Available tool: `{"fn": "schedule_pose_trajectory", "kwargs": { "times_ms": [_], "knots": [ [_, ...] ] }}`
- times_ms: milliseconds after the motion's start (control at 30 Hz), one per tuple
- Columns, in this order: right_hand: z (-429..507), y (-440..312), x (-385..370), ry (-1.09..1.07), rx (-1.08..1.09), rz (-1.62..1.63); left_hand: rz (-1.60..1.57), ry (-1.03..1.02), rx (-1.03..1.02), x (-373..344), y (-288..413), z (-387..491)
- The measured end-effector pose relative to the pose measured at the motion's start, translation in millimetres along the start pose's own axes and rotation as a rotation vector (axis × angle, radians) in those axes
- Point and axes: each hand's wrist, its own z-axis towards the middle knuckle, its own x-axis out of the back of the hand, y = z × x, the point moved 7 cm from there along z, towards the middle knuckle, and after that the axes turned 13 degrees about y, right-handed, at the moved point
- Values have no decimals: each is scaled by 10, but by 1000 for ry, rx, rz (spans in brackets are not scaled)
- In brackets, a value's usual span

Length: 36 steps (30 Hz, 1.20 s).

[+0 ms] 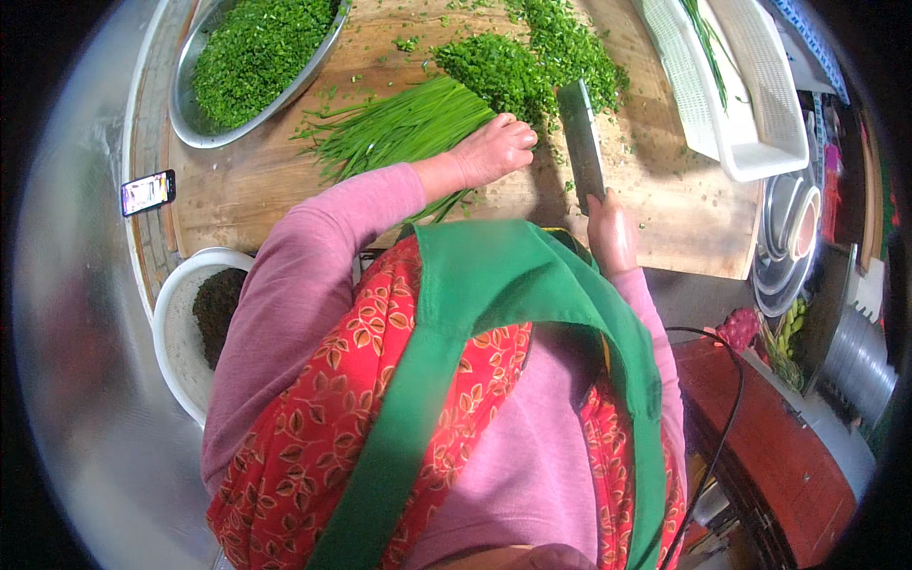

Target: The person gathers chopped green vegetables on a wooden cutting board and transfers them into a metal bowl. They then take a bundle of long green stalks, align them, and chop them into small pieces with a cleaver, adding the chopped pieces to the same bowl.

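Note:
A bundle of long green chives (406, 121) lies across a wooden cutting board (242, 192), its cut end towards the right. My left hand (499, 148), fingers curled, holds the bundle down near that end. My right hand (614, 231) grips the handle of a cleaver (583, 135). The blade is upright on edge, pointing away from me, a short gap to the right of my left hand. Chopped chives (491, 71) are heaped just beyond the bundle and the blade, with loose bits scattered over the board.
A metal bowl (187, 117) full of chopped chives (260, 60) stands at the far left. At the far right, a white plastic basket (762, 160) holds a few long chives. A phone (148, 192) lies at the left edge, above a white colander (174, 335) with dark contents.

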Motion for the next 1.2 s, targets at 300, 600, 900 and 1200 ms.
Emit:
{"fn": "schedule_pose_trajectory", "kwargs": {
  "times_ms": [300, 600, 900, 1200],
  "knots": [
    [-15, -156, -7, -42, 68, -78, -44, -58, 110, -38, -83, -83],
    [98, -358, -48, -166, 66, -132, -54, -124, 182, -98, -147, -62],
    [158, -249, -37, -126, 88, -99, -81, -190, 235, -177, -210, -98],
    [329, -323, -14, -107, 125, -43, -182, -87, 215, -56, -169, -49]
  ]
}}
